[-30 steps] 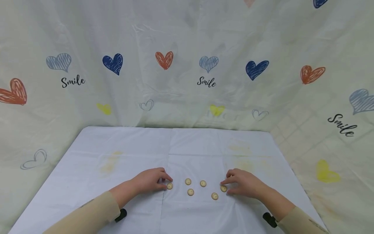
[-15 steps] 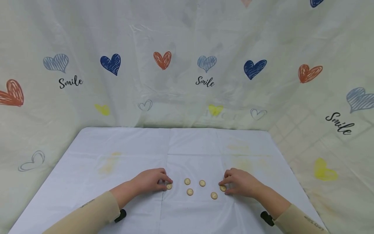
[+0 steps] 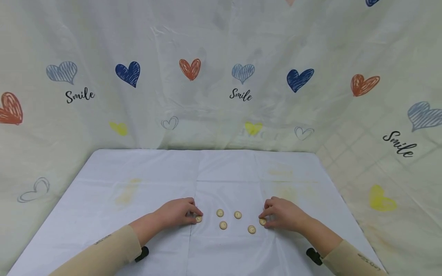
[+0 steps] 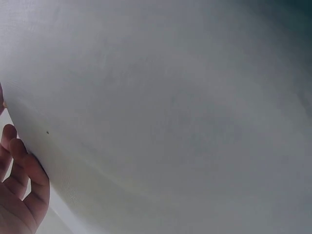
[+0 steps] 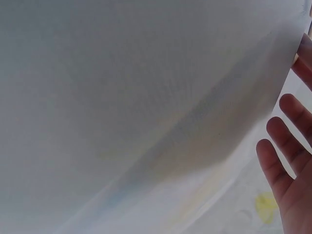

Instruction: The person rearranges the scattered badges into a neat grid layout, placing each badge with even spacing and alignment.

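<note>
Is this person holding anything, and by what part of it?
Yes, two things: the left grip pinches one wood-coloured button by its rim, and the right grip pinches another such button, also by its rim.

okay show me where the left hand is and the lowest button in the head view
Left hand [image 3: 174,213]: head view, back of the hand.
Lowest button [image 3: 251,229]: head view, middle of its face.

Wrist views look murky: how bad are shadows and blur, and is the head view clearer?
Head: clearer, fairly evenly lit, left hand, right hand and wooden buttons readable, faint shadows on the white tablecloth; left wrist: grey and soft, darkest at top right; right wrist: dim, a soft-edged shadow band running diagonally.
</note>
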`<state>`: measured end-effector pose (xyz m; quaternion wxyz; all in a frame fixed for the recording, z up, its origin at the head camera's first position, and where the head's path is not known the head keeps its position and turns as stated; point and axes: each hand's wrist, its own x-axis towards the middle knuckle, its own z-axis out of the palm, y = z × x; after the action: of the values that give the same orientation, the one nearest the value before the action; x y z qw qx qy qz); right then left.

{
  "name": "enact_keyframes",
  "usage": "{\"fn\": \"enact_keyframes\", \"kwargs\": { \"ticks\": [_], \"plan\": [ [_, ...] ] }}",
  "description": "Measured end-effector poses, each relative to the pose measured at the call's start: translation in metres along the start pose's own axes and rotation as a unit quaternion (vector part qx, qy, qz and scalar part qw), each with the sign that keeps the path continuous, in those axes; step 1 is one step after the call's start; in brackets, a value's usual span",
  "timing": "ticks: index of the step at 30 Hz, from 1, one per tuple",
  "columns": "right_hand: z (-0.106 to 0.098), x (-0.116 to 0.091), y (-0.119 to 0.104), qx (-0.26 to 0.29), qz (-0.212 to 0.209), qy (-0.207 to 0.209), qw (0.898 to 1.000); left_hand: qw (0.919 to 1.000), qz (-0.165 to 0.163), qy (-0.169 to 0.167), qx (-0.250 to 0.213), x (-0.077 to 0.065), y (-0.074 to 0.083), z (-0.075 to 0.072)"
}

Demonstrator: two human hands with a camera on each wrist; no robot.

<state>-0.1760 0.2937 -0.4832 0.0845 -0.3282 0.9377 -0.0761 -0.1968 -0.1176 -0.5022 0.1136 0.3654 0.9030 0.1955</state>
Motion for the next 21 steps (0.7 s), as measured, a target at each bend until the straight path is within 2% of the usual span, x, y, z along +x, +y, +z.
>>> {"fn": "enact_keyframes", "kwargs": {
  "ticks": [9, 16, 21],
  "plan": [
    [0.001, -0.002, 0.000, -0.021, -0.048, 0.035, 0.998, 0.9999, -0.009, -0.001, -0.009, -0.002, 0.004, -0.005],
    [-0.007, 0.001, -0.003, -0.019, -0.041, 0.042, 0.998, 0.9999, -0.005, 0.006, -0.016, -0.003, 0.002, -0.005],
    [-0.016, 0.008, -0.007, -0.013, -0.049, 0.054, 0.997, 0.9997, -0.018, 0.000, -0.018, -0.003, 0.003, -0.005]
  ]
}}
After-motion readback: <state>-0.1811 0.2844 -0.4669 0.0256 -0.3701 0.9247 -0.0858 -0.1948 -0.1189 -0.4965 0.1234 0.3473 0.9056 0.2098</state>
